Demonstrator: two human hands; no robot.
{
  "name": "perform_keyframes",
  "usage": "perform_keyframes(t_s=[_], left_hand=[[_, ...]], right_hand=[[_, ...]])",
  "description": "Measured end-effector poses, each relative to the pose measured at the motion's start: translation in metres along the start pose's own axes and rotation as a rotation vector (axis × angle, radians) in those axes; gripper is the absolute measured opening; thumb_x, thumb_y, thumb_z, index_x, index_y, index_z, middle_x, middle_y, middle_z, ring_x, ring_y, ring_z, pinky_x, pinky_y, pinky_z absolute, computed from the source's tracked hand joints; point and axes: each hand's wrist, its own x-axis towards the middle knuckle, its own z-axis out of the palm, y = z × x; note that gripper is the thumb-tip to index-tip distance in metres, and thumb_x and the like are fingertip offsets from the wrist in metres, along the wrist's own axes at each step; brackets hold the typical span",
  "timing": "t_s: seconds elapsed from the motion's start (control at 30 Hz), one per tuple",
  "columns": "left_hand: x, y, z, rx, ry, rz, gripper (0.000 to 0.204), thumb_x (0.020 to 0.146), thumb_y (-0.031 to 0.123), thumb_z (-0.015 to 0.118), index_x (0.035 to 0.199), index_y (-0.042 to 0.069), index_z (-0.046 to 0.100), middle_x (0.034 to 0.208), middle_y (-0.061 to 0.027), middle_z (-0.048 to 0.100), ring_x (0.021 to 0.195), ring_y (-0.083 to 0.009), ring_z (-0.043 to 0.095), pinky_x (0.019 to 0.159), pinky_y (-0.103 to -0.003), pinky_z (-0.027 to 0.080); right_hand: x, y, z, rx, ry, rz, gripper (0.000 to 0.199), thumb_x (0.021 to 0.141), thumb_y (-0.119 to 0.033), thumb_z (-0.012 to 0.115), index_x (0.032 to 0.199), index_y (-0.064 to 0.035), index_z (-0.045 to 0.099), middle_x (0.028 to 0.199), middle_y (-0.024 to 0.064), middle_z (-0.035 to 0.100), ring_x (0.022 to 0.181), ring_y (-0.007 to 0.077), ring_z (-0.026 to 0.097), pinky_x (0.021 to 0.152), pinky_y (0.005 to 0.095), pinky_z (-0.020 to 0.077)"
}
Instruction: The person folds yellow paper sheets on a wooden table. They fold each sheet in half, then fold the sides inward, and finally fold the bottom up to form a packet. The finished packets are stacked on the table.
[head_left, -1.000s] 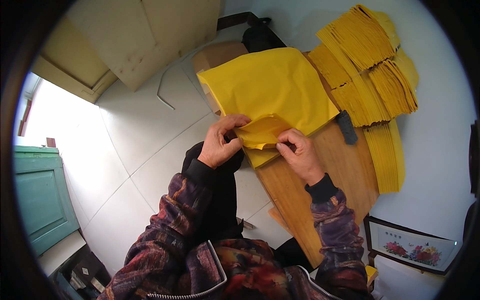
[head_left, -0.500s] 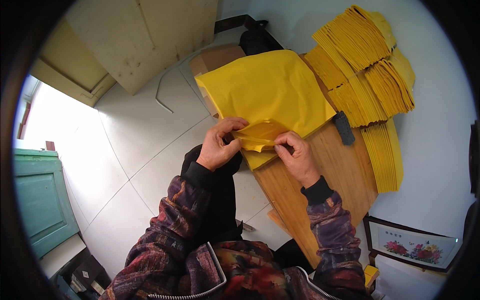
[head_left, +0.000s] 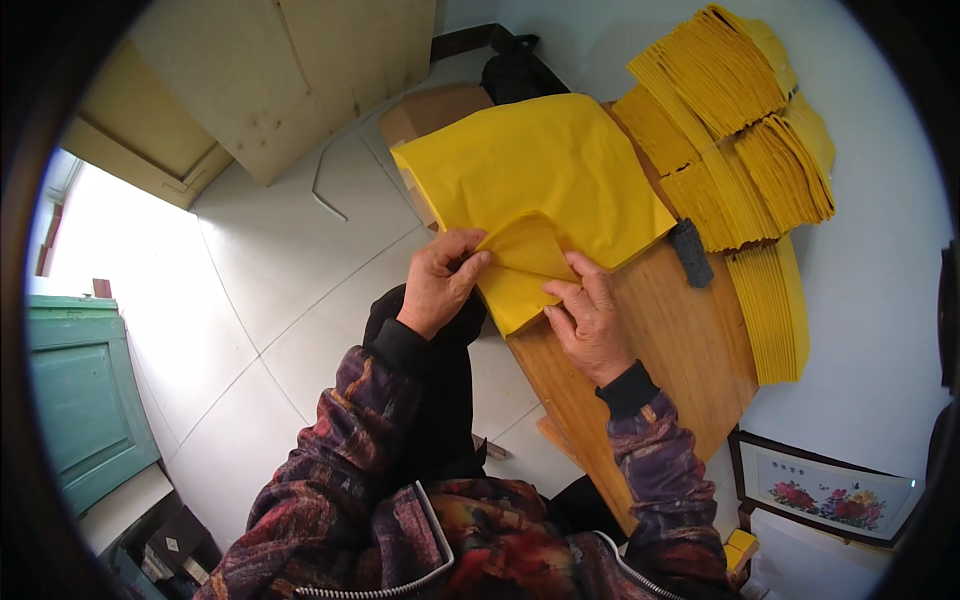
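**Both hands on a folded corner of yellow paper**

Where the left hand (head_left: 440,285) meets the work, its thumb and fingers are pinched narrow on the raised flap (head_left: 525,250) of a yellow paper sheet (head_left: 540,170). The right hand (head_left: 585,315) lies just beside it, fingers flat and pressed down on the same fold, with the fingertips (head_left: 560,292) on the lower edge of the flap. The flap sits between the two hands, lifted slightly on the left side and held flat on the right.

The sheet is large, plain bright yellow, roughly square, with its near corner turned over toward the person. It rests on a wooden surface (head_left: 680,350) of light brown boards; its far left corner overhangs a brown box (head_left: 440,110).

A dark grey block (head_left: 690,252) lies on the surface just beyond the sheet's right corner. Fanned stacks of folded yellow paper (head_left: 730,130) lie farther right, some reaching onto the surface edge.

White floor tiles (head_left: 280,260) lie to the left. A framed flower picture (head_left: 835,490) leans at lower right, partly cut off by the lens rim. What lies under the sheet cannot be made out.
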Motion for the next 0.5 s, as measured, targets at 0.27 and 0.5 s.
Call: perform_keyframes(t_s=[0.27, 0.5], left_hand=[[0.0006, 0.0019, -0.0018, 0.059, 0.001, 0.103, 0.019, 0.085, 0.007, 0.067, 0.100, -0.004, 0.064, 0.092, -0.0109, 0.066, 0.083, -0.0183, 0.062, 0.074, -0.027, 0.049], [0.0018, 0.0034, -0.0017, 0.086, -0.005, 0.131, 0.019, 0.085, 0.007, 0.066, 0.101, -0.004, 0.064, 0.092, -0.0117, 0.067, 0.083, -0.0191, 0.063, 0.075, -0.028, 0.049]], right_hand=[[0.0074, -0.0016, 0.0010, -0.045, 0.004, -0.031, 0.015, 0.076, 0.002, 0.068, 0.090, -0.0020, 0.065, 0.130, 0.0184, 0.050, 0.113, 0.0359, 0.050, 0.094, 0.0413, 0.0441], [0.0091, -0.0023, -0.0005, -0.019, -0.039, -0.025, 0.013, 0.077, 0.001, 0.066, 0.090, -0.0008, 0.064, 0.131, 0.0195, 0.050, 0.112, 0.0365, 0.050, 0.095, 0.0421, 0.0431]])
